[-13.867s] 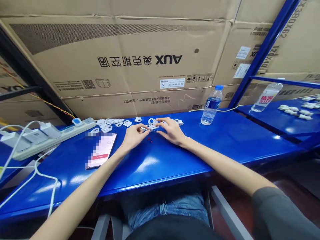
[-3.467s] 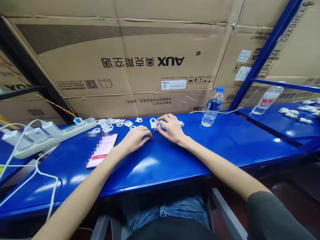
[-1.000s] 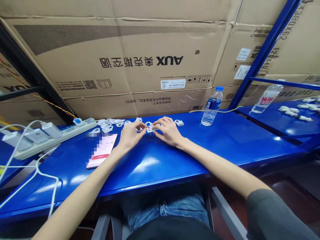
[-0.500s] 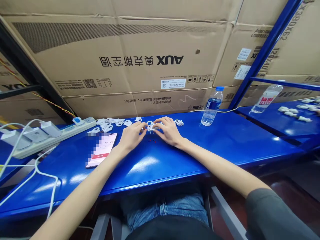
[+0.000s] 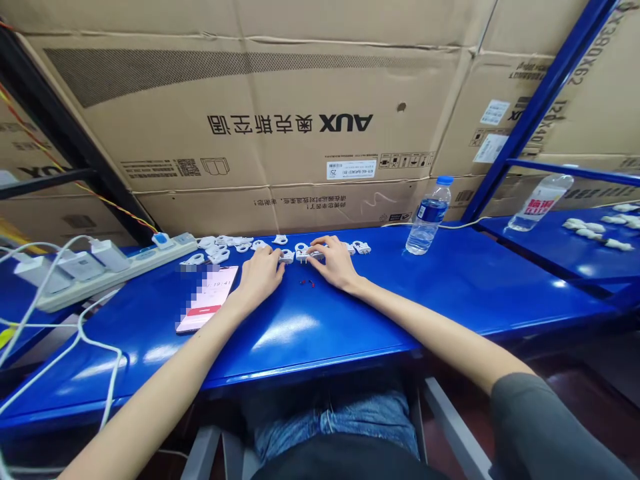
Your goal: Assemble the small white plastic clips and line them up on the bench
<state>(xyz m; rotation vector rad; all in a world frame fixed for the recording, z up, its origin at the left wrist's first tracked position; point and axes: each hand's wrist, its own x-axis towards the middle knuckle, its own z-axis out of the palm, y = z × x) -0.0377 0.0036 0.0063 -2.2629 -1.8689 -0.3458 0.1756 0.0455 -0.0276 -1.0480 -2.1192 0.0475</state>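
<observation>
Since half a second ago my left hand point(image 5: 260, 275) has dropped from the shared pinch and now lies palm down on the blue table point(image 5: 450, 283). The view has also slid a little to the right.

At far left, a white power strip point(image 5: 125, 265) with chargers plugged in runs along the back of the table. Next to it a phone point(image 5: 207, 300) lies face up, and a scatter of white plastic clips point(image 5: 220, 248) sits just behind it.

At centre, my left hand's fingers are close together and loosely bent. Their tips touch a small white clip point(image 5: 287, 255), but I cannot tell whether they pinch it. Just to its right is the ring-shaped white part point(image 5: 303, 252), low on the table between my two hands. Two tiny red bits point(image 5: 308, 283) lie on the table nearer to me, under the gap between the hands.

My right hand point(image 5: 336, 263) has the ring-shaped part narrowly pinched between thumb and forefinger, with the other fingers arched over it.

Further right a water bottle point(image 5: 427, 217) stands upright, well apart from my hands. At the right edge of the frame, more white pieces point(image 5: 595, 228) lie on the neighbouring blue shelf.
</observation>
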